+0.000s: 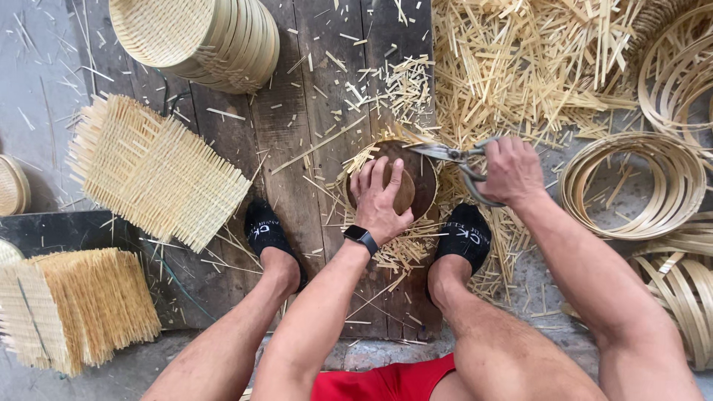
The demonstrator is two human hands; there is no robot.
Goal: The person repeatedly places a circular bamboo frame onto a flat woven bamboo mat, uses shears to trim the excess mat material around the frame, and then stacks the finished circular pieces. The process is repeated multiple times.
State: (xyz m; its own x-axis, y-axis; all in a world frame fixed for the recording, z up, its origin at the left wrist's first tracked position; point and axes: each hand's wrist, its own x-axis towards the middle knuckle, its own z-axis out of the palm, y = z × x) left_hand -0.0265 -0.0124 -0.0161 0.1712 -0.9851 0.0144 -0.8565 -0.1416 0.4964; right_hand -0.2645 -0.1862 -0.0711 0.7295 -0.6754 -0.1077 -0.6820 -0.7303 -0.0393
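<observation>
My left hand (380, 194) presses down on a round brown wooden disc (420, 178) that lies over a woven bamboo piece on a dark plank board (297, 134). A black watch sits on that wrist. My right hand (511, 169) grips a pair of metal scissors (453, 154), whose blades point left along the disc's upper edge. Bamboo trimmings stick out around the disc. My two feet in black socks rest on either side of it.
A stack of round woven baskets (200, 37) stands at the top left. Square woven bamboo mats (152, 169) and a pile of them (74, 306) lie at the left. Loose bamboo offcuts (535, 59) cover the top right. Bamboo hoops (631, 186) lie at the right.
</observation>
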